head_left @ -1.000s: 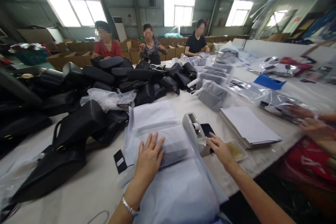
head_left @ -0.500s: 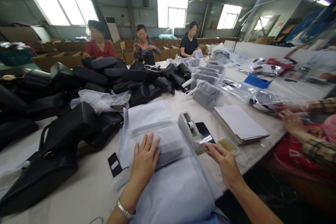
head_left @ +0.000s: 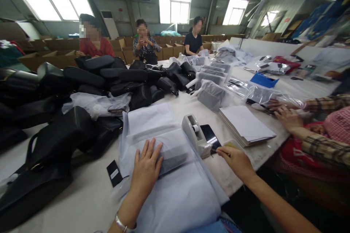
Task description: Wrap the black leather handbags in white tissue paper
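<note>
My left hand (head_left: pixel 147 167) lies flat with spread fingers on white tissue paper (head_left: pixel 188 185), folded over a dark item (head_left: pixel 173 162) that shows through it. A black tag (head_left: pixel 114 173) sticks out at the paper's left edge. My right hand (head_left: pixel 237 161) is closed in a pinch, just right of the front end of a grey tape dispenser (head_left: pixel 196 134). Whatever the fingertips hold is too small to make out. A dark phone (head_left: pixel 210 136) lies behind the dispenser, and a shallow clear dish (head_left: pixel 232 143) is partly covered by my right hand.
Black handbags (head_left: pixel 54 134) are heaped along the left and middle. Wrapped bags (head_left: pixel 210 93) stand beyond the dispenser, near a stack of white sheets (head_left: pixel 246 125). At right, a co-worker's hands (head_left: pixel 287 114) rest on clear plastic packaging (head_left: pixel 259 96). Three people work across the table.
My right hand has shifted slightly right of the dispenser, still pinched, and turned more palm-down. The left hand stays on the paper. The co-worker's hands at right moved left over the plastic.
</note>
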Motion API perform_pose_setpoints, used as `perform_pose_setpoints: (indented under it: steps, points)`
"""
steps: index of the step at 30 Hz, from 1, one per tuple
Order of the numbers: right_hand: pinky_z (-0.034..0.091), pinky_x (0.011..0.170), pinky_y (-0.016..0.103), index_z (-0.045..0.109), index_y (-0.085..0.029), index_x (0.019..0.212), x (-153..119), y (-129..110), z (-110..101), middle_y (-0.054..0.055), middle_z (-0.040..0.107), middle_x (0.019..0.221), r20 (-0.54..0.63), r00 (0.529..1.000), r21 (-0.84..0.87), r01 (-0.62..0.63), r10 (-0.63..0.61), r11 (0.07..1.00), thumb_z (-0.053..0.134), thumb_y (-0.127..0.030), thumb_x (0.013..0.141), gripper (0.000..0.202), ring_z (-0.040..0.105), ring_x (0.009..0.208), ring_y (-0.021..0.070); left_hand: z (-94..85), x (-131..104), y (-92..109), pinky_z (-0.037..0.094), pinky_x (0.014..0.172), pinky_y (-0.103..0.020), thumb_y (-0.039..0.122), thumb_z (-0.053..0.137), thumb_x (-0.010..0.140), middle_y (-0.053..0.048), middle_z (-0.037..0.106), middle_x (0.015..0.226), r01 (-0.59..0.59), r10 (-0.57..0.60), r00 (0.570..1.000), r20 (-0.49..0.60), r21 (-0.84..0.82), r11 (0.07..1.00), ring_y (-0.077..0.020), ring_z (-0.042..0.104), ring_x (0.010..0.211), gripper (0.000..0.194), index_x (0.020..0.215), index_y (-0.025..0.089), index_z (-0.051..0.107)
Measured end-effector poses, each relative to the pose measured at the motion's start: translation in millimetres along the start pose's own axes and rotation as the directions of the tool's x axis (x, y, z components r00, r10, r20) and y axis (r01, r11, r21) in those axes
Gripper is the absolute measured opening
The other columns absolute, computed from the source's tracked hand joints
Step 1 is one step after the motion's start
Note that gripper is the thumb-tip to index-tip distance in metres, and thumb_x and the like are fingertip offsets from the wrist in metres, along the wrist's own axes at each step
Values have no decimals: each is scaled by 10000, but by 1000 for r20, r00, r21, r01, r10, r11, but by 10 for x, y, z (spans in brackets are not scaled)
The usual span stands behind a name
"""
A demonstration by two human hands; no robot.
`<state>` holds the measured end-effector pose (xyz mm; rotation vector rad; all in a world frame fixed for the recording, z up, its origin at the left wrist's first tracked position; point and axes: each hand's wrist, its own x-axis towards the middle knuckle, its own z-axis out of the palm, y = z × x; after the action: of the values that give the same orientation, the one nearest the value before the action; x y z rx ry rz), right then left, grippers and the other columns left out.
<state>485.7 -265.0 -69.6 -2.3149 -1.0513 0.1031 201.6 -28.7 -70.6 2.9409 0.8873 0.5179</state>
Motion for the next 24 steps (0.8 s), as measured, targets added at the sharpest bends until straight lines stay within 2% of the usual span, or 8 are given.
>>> perform_pose_setpoints:
  steps: [2,4,7,10,13,18,21,24]
  points:
    - [554,751,391,770,-269,941,75,36,-167,52,766,954,31,991,-163,132,-129,978,548,-384,912,252,711,857,267,12,2,-5,384,1081,-612,286,469,981,-96,359,1575,-2,1,1000,-13,-9,1000,-333,320,1455,451,1431,266,486]
    - [540,776,357,759,-282,997,176,-22,-325,47,759,976,112,950,-205,309,-291,929,504,-321,943,263,702,879,240,12,8,-5,385,1081,-611,288,466,982,-94,363,1573,-3,3,1000,-13,-7,1000,-333,318,1456,450,1431,268,487]
    - [513,823,311,743,-299,1048,393,-299,-487,34,754,985,252,833,-126,533,-493,837,450,-286,982,301,680,925,199,-4,17,2,386,1080,-615,292,456,988,-90,354,1576,0,0,1000,4,15,1000,-333,315,1458,445,1431,262,487]
    - [498,807,291,743,-288,1033,663,-713,-482,43,746,944,351,702,4,660,-619,751,434,-330,994,315,663,892,183,-21,16,7,390,1082,-614,284,457,987,-78,336,1585,10,-10,1000,26,20,1000,-330,308,1461,457,1443,263,469]
    - [475,766,283,744,-250,963,948,-1129,-290,50,720,843,399,553,108,764,-731,636,462,-379,983,310,644,800,175,-31,14,8,384,1093,-611,266,468,981,-71,325,1590,21,-22,999,43,14,1000,-322,300,1466,473,1453,278,452]
    - [419,663,244,710,-235,771,1458,-1662,241,5,699,731,490,316,207,863,-812,461,573,-397,927,263,636,731,151,-33,20,0,392,1092,-610,257,486,970,-60,316,1595,33,-33,998,51,4,999,-317,301,1466,501,1465,303,427]
    - [377,593,242,718,-234,731,1735,-1877,489,3,719,716,595,238,158,902,-768,402,643,-377,869,212,633,676,152,-21,19,-8,397,1089,-612,245,503,958,-59,304,1600,32,-32,998,51,7,999,-320,304,1464,531,1476,316,408]
    - [333,552,252,748,-254,735,1895,-2017,609,8,733,686,677,217,68,933,-703,353,693,-403,813,176,631,624,164,2,20,-13,406,1084,-614,228,513,949,-55,299,1603,34,-35,998,43,24,999,-321,308,1463,553,1481,327,397]
